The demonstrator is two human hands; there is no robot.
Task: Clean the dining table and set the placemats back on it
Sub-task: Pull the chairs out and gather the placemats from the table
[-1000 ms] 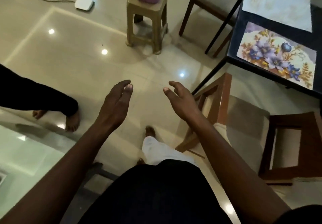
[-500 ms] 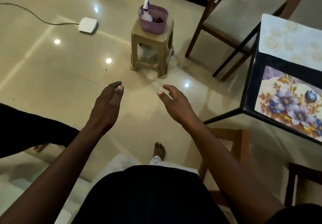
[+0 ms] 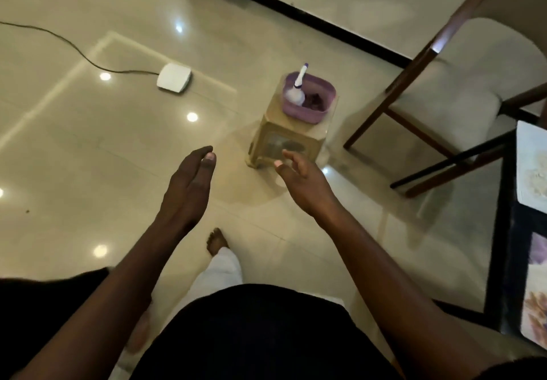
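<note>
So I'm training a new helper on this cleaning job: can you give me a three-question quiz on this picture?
1. True or false: the left hand holds a cloth.
2. What does the purple tub stand on?
A. stool
B. chair
C. floor
3. What stands up out of the tub?

Key:
1. False; both it and the right hand are empty.
2. A, the stool.
3. A spray bottle.

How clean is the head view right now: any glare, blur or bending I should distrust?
Head view: dim room; ceiling-light glare spots on the glossy floor; motion blur smears the stool, purple basket and chair; wide-angle bending at the edges; the placemats are cropped and soft.
</note>
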